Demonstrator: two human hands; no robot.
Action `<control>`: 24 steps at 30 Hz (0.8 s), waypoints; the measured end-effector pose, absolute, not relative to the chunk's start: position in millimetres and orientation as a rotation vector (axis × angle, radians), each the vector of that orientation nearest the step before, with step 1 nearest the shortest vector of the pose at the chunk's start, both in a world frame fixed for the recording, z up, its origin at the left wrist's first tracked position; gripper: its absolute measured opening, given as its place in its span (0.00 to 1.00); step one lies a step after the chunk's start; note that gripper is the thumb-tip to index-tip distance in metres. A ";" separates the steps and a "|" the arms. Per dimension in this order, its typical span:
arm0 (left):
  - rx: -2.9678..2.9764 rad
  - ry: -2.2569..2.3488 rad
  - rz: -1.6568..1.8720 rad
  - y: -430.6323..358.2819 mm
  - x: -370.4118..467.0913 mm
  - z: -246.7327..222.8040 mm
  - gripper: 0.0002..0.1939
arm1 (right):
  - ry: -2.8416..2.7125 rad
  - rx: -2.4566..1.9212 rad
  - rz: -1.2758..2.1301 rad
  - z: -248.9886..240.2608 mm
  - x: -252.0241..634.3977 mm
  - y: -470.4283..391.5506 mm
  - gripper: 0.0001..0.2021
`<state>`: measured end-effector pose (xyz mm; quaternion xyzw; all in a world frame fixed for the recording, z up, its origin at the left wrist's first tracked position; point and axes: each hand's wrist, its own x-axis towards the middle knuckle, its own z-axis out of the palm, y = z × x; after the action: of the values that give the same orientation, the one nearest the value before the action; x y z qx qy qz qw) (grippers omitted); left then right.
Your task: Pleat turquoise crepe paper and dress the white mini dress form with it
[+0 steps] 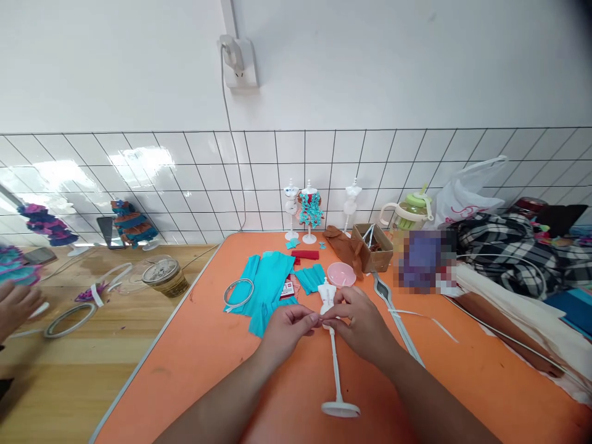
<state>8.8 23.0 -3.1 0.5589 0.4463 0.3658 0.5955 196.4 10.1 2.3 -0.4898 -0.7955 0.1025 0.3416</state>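
Observation:
My left hand [287, 328] and my right hand [358, 319] meet at the fingertips over the waist of a small white dress form [327, 291]. Thumb and forefinger are pinched together on each; whatever lies between them is too small to make out. The form's thin stand runs down to a round white base [341, 409] on the orange tabletop [208, 370]. Turquoise fabric [268, 277] is spread to the left, with a roll of narrow tape [239, 293] on it. Just behind the form are a pink bowl [341, 275] and a smaller turquoise piece [312, 277].
Against the tiled wall stand a form dressed in turquoise ruffles [310, 208] and other white forms. A cardboard box [375, 250], a green-lidded jug [414, 211] and piled plaid cloth [499, 246] fill the right. Another person's hand [18, 305] is at far left, near a lidded cup [165, 277].

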 end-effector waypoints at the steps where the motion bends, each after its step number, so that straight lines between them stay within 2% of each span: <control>1: 1.424 1.073 0.849 22.7 8.7 -3.3 0.13 | -2.122 -1.291 0.279 5.4 198.8 10.4 0.06; 6: 1.936 1.220 0.768 21.9 6.7 -8.0 0.13 | -2.137 -1.361 0.508 13.6 207.6 14.0 0.07; 9: 2.017 1.345 0.784 27.3 0.0 -8.9 0.21 | -1.855 -1.407 0.787 7.8 212.6 18.8 0.06; 11: 2.012 1.448 0.830 33.7 -8.1 -6.1 0.23 | -1.628 -1.409 0.911 1.5 215.5 22.0 0.10; 14: 2.010 1.613 0.878 43.4 -21.9 2.6 0.18 | -1.442 -1.311 1.071 -8.9 216.0 24.5 0.23; 16: 1.984 1.661 0.889 47.3 -28.6 8.5 0.19 | -1.440 -1.228 1.071 -16.8 213.2 25.3 0.31; 19: 1.954 1.661 0.926 48.8 -30.5 11.6 0.19 | -1.439 -1.211 0.868 -32.4 204.5 27.0 0.38; 21: 1.919 1.608 0.921 47.4 -25.8 8.5 0.19 | -1.420 -1.213 0.779 -45.0 196.2 28.1 0.37; 24: 1.688 1.419 0.764 42.7 -12.8 0.1 0.23 | -1.417 -1.176 0.822 -63.1 182.2 28.0 0.32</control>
<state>-12.8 42.7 0.1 0.6652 0.5591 0.3009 0.3929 182.2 28.0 -63.1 -0.4932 -0.5944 0.3447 0.5335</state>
